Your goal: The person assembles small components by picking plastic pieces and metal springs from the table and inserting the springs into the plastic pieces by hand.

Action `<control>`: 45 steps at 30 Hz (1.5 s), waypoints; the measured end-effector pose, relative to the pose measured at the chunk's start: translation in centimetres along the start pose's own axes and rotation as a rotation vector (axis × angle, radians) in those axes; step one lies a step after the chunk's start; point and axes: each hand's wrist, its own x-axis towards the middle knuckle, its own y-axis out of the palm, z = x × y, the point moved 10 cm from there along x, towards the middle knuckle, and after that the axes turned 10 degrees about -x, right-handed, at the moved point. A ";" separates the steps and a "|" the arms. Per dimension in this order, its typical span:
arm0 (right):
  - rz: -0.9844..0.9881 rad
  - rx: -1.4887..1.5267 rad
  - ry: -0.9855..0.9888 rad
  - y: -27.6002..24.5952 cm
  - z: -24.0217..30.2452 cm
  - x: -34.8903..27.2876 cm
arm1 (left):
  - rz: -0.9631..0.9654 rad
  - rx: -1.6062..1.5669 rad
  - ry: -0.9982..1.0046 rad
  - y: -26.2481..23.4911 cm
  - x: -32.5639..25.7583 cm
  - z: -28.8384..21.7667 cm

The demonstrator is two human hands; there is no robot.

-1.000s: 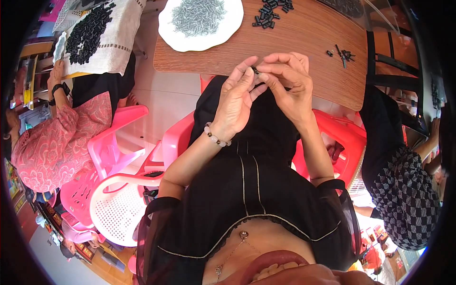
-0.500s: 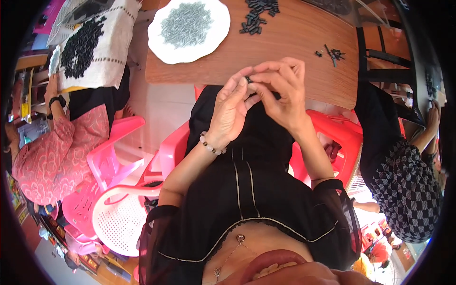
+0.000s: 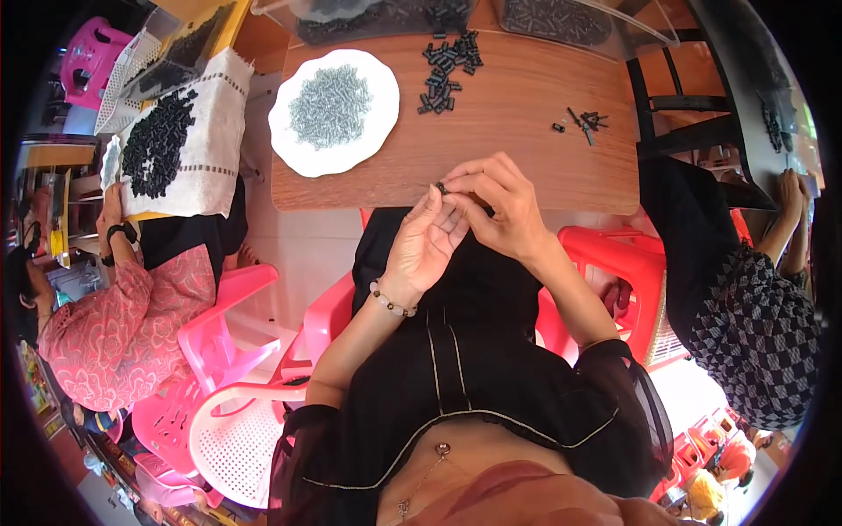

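Note:
Both my hands meet over the near edge of the wooden table [image 3: 526, 167]. Between thumb and fingers, my left hand [image 3: 423, 237] pinches a small dark cylindrical piece [image 3: 441, 188]. My right hand [image 3: 504, 206] has its thumb and forefinger closed on the same piece, its other fingers curled above. The fingers cover most of the piece. Beyond them, a white scalloped plate [image 3: 381, 131] bears a heap of small clear-grey tubular pieces [image 3: 331, 105]. Right of the plate lies a loose pile of black cylindrical pieces [image 3: 449, 70].
A few dark pieces [image 3: 588, 123] lie at the table's right. Clear bins [image 3: 557, 22] stand along its far edge. To the left, a person in a pink patterned top [image 3: 132, 324] sits by a cloth with black pieces [image 3: 158, 145]. A person in checks [image 3: 754, 333] is at right. Pink chairs [image 3: 237, 438] stand behind.
The view has shifted, so the table sits lower and the bins beyond it show more. My hands stay together on the small piece, with slightly altered finger positions.

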 end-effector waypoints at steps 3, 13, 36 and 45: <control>0.038 0.034 -0.010 -0.2 -0.4 0.7 | -0.035 0.026 0.008 -0.5 0.3 -0.4; 0.133 -0.221 0.094 1.6 -9.9 7.3 | -0.137 -0.036 0.007 -1.2 0.7 -1.5; 0.128 -0.207 0.085 1.8 -9.8 6.8 | -0.130 -0.057 -0.020 -1.3 0.6 -1.5; 0.206 0.404 0.462 0.9 -7.3 2.9 | -0.036 -0.004 0.009 0.6 0.2 -1.6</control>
